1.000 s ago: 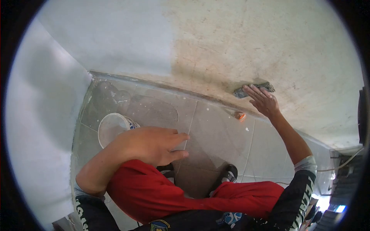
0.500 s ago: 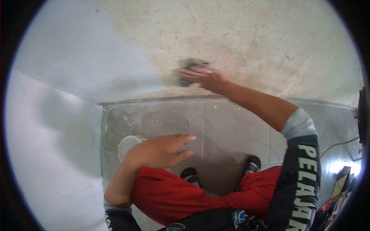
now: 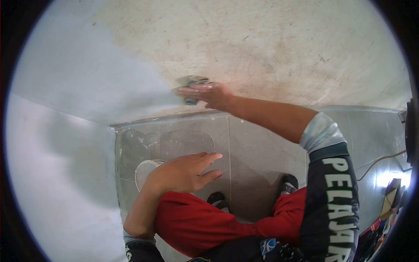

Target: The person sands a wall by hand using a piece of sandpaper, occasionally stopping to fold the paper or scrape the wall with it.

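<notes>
My right hand (image 3: 214,95) presses a grey-green pad (image 3: 190,80), which looks like a folded rag, against the lower part of the wall. Its fingers lie over the pad, and motion blurs both, so the exact kind of pad is not clear. Around it the wall is beige and stained (image 3: 262,48); just to the left begins a smooth whitish-grey area (image 3: 96,61). My left hand (image 3: 187,171) is empty, fingers stretched out and apart, with the forearm by my left knee. Behind that hand a white bucket (image 3: 141,169) is partly hidden.
Grey floor tiles (image 3: 262,144) meet the wall along a narrow base strip. Wet patches (image 3: 185,139) and white specks mark the floor. A side wall (image 3: 56,170) stands at left. At right are a cable (image 3: 379,163) and a pile of assorted items (image 3: 384,227).
My right hand has slid left and slightly down in view with the pad, toward the whitish-grey area. The left hand stays nearly where it was. The view has shifted slightly.
</notes>
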`<action>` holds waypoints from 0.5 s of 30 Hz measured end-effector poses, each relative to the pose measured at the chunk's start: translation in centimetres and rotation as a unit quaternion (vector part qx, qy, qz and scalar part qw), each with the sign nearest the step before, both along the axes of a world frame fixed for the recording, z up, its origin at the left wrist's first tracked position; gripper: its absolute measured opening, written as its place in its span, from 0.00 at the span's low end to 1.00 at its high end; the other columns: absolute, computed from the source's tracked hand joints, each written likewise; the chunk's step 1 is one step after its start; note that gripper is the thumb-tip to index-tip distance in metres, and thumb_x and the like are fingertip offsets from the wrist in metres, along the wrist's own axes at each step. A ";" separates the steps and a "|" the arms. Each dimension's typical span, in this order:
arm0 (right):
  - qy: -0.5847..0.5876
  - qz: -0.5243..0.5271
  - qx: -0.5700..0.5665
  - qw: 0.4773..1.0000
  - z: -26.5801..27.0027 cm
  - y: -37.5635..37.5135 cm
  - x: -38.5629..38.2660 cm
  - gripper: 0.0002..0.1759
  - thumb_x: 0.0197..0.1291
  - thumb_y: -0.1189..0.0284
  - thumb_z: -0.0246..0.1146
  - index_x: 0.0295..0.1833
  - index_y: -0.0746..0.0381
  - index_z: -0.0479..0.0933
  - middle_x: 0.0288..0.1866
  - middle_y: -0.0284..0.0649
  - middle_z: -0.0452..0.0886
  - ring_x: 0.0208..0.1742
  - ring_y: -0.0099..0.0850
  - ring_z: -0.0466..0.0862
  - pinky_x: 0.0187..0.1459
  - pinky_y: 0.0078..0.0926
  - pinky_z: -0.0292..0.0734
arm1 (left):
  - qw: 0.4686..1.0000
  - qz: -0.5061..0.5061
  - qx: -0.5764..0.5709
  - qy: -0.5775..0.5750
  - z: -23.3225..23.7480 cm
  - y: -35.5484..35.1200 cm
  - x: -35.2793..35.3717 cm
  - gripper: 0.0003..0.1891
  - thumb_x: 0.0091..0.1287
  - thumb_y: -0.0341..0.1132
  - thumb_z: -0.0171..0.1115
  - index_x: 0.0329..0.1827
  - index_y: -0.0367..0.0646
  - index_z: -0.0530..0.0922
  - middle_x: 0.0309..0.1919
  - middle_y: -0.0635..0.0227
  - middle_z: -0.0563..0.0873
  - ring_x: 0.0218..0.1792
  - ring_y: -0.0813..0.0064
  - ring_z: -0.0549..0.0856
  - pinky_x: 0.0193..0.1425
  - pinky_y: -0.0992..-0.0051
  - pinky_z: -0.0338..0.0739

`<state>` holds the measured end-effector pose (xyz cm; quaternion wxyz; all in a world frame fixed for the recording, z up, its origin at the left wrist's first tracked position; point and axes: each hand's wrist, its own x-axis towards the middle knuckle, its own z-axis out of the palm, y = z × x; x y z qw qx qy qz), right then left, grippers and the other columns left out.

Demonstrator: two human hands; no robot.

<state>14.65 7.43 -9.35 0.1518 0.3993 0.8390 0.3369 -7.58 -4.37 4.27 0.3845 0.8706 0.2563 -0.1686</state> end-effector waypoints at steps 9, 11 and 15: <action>-0.141 -0.017 0.102 0.985 -1.4 -9.3 15.3 0.55 0.64 0.34 0.56 0.87 0.45 0.39 0.89 0.23 0.36 0.87 0.21 0.38 0.85 0.38 0.20 | 0.996 0.030 -0.013 0.081 1.0 -0.1 -3.1 0.32 0.78 0.53 0.53 0.74 0.37 0.68 0.60 0.42 0.81 0.59 0.43 0.82 0.65 0.57 0.75; -0.080 -0.017 0.031 0.996 -2.0 -11.4 19.4 0.48 0.70 0.38 0.48 0.87 0.44 0.37 0.89 0.24 0.31 0.88 0.20 0.36 0.85 0.27 0.29 | 0.997 0.037 -0.011 0.072 0.1 0.0 -4.8 0.32 0.78 0.54 0.53 0.74 0.37 0.68 0.61 0.41 0.80 0.60 0.42 0.81 0.66 0.57 0.75; -0.084 0.002 0.050 0.995 -2.3 -8.0 14.1 0.53 0.68 0.37 0.54 0.87 0.45 0.35 0.89 0.23 0.34 0.87 0.19 0.38 0.86 0.38 0.24 | 0.992 0.049 -0.033 0.111 0.6 0.4 -4.1 0.33 0.77 0.54 0.53 0.75 0.37 0.67 0.63 0.40 0.79 0.62 0.41 0.80 0.68 0.56 0.74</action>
